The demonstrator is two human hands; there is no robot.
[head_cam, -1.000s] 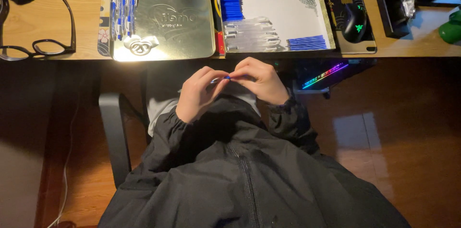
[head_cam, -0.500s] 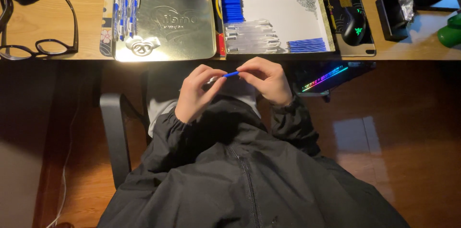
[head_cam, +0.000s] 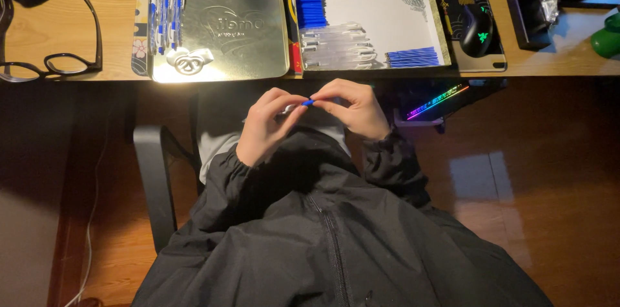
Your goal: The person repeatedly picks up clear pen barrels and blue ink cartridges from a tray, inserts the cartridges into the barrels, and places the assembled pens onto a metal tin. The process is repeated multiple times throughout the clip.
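Observation:
My left hand (head_cam: 268, 123) and my right hand (head_cam: 352, 108) meet over my lap, just below the desk edge. Between their fingertips is a small pen (head_cam: 298, 106) with a clear barrel and a blue end; the left fingers hold the barrel and the right fingers pinch the blue end. On the desk above, a gold metal tray (head_cam: 239, 55) holds three finished blue-and-white pens (head_cam: 165, 16) at its left side. A white-lined tray (head_cam: 387, 16) holds blue caps (head_cam: 311, 7), clear barrels (head_cam: 336, 45) and blue refills (head_cam: 413, 57).
Black glasses (head_cam: 61, 61) lie on the wooden desk at left. A black mouse (head_cam: 478, 29) sits on a patterned mat at right, with a black box (head_cam: 529, 16) and a green object (head_cam: 607, 39) beyond. A chair armrest (head_cam: 155, 178) stands at my left.
Both hands stayed together over my lap. The blue end of the pen now shows more plainly between the fingertips, and the fingers have shifted slightly around it.

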